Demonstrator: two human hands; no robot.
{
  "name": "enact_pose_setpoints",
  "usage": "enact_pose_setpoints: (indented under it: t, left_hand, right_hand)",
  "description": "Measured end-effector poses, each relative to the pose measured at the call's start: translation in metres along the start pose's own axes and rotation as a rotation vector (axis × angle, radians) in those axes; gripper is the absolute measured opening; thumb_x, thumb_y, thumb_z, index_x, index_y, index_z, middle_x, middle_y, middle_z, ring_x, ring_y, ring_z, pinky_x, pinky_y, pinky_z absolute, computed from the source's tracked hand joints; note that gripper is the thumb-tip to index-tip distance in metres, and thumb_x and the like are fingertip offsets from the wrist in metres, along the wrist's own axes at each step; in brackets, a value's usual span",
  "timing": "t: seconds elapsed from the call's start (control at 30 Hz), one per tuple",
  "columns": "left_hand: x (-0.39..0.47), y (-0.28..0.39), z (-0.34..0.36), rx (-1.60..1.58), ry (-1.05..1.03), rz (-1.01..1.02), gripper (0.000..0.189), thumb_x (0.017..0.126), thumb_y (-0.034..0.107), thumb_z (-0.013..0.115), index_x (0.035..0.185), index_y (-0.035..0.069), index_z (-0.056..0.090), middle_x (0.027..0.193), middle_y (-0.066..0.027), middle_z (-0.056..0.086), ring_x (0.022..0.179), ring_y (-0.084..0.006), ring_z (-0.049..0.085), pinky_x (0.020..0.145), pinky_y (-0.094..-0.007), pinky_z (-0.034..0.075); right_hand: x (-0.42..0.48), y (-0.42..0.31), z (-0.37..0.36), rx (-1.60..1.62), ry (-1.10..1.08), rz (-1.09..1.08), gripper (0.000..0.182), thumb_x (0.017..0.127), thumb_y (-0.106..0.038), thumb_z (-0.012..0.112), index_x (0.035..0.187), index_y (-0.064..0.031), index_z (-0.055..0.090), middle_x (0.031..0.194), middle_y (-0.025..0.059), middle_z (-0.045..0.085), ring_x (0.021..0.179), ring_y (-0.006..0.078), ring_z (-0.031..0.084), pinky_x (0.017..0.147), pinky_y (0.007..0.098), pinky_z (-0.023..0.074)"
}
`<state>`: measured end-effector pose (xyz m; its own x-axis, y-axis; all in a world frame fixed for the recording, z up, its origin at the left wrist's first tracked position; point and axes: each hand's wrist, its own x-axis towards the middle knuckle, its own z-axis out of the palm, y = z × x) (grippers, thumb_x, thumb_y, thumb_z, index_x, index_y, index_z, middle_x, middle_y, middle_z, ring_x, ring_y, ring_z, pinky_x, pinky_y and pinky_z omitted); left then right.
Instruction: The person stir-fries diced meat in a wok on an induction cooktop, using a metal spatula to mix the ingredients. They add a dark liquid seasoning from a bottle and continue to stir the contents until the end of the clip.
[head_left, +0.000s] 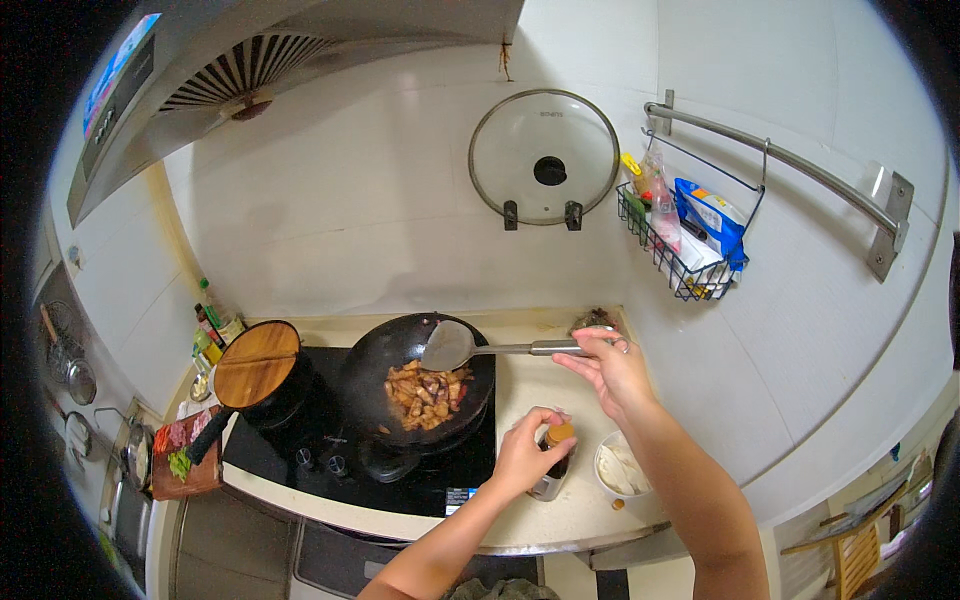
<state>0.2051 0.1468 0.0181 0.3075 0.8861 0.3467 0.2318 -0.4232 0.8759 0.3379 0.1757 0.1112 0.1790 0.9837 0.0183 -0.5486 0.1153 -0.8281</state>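
My right hand (611, 367) holds the steel handle of a wok spatula (448, 346), whose blade is over the far side of a black wok (367, 375). Browned meat pieces (424, 396) lie in the wok on the black cooktop (300, 472). With thumb and fingers my left hand (525, 454) grips the orange-brown cap of a jar (551, 480) with dark contents, standing on the counter. Right of the jar is a white bowl (621, 466) with a pale, creamy-looking content, partly hidden by my right forearm.
A wooden-lidded black pot (255, 367) stands left on the cooktop, its handle over a cutting board (202, 487) with sliced food. Bottles (214, 326) stand behind. A glass lid (517, 142) and a wire basket (667, 262) hang on the walls.
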Motion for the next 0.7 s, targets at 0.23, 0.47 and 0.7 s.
enact_pose_setpoints:
  t: [0.23,0.47,0.7]
  left_hand:
    - [-0.002,-0.009,0.004,0.159,0.046,0.221,0.043,0.066,0.017,0.07,0.103,0.006,0.049,0.11,-0.0138,0.049,0.098,-0.0247,0.05,0.084,-0.0321,0.039]
    - [-0.007,-0.01,0.0,-0.086,-0.015,0.036,0.056,0.066,0.015,0.069,0.116,0.006,0.046,0.106,-0.0128,0.055,0.093,-0.0197,0.055,0.079,-0.0291,0.043]
    - [-0.004,-0.013,0.009,0.104,0.147,0.151,0.04,0.067,0.02,0.07,0.103,0.009,0.058,0.084,-0.0102,0.054,0.077,-0.0222,0.054,0.071,-0.0301,0.044]
  right_hand:
    - [0.002,0.002,0.001,-0.049,-0.005,0.014,0.013,0.077,0.003,0.049,0.088,0.0093,0.045,0.094,0.0178,0.048,0.078,0.0353,0.059,0.072,0.0353,0.0538]
    - [0.007,0.004,-0.002,-0.071,-0.021,0.007,0.012,0.078,0.003,0.048,0.088,0.0085,0.046,0.093,0.018,0.048,0.079,0.0364,0.059,0.071,0.0358,0.054]
    - [0.009,0.004,0.005,-0.154,-0.012,0.004,0.012,0.079,0.003,0.047,0.089,0.0084,0.046,0.09,0.0179,0.05,0.079,0.0357,0.059,0.068,0.0336,0.0546]
